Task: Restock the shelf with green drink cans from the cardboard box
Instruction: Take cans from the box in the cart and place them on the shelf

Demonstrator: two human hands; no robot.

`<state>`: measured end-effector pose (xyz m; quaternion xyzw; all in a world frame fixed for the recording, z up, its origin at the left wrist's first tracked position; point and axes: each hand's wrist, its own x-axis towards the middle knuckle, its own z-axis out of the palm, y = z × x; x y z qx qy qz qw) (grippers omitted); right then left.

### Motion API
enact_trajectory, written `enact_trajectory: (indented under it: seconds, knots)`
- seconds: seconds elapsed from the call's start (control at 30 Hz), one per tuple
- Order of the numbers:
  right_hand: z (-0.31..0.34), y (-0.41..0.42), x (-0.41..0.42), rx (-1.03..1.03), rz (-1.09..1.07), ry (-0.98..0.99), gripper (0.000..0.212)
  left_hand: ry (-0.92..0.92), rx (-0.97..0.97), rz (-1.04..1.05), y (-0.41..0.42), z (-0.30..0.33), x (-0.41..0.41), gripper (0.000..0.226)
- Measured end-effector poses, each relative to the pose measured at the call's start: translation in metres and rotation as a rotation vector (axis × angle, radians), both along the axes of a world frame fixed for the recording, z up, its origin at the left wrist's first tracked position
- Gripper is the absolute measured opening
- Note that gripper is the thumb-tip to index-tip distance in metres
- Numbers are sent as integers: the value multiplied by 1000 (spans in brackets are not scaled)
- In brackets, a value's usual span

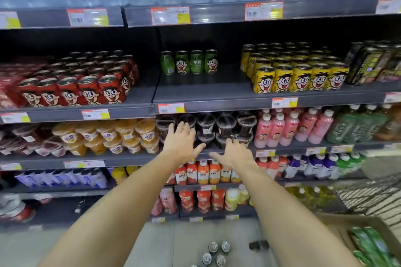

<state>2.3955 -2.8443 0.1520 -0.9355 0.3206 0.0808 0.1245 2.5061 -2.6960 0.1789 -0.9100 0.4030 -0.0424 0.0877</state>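
Several green drink cans stand in a row at the back of a grey shelf, with bare shelf in front of them. My left hand and my right hand are both stretched forward below that shelf, fingers straight, holding nothing. They hover in front of dark plastic cups one shelf lower. A cardboard box sits on the floor at the lower right with green packs inside. Several loose cans, seen from above, stand on the floor below my arms.
Red cans fill the shelf left of the green ones, yellow cans the right. Water bottles line the top shelf. Fruit cups, pink bottles and juice bottles fill lower shelves. A metal basket is at the right.
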Motion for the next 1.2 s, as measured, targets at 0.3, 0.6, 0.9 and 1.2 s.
enact_trajectory:
  seconds: [0.3,0.6,0.9,1.2]
  knots:
    - [-46,77,-134,52,-50,124,83,133,57,-142,59,-52,-126,61]
    - [-70,110,-250,56,-62,229,69,215,66,-249,78,-88,-229,58]
    - [-78,77,-348,52,-178,194,65,213,151,-406,36,-91,-306,53]
    - [-75,-16,-489,82,-357,209,68,215,186,-530,-87,-103,-432,54]
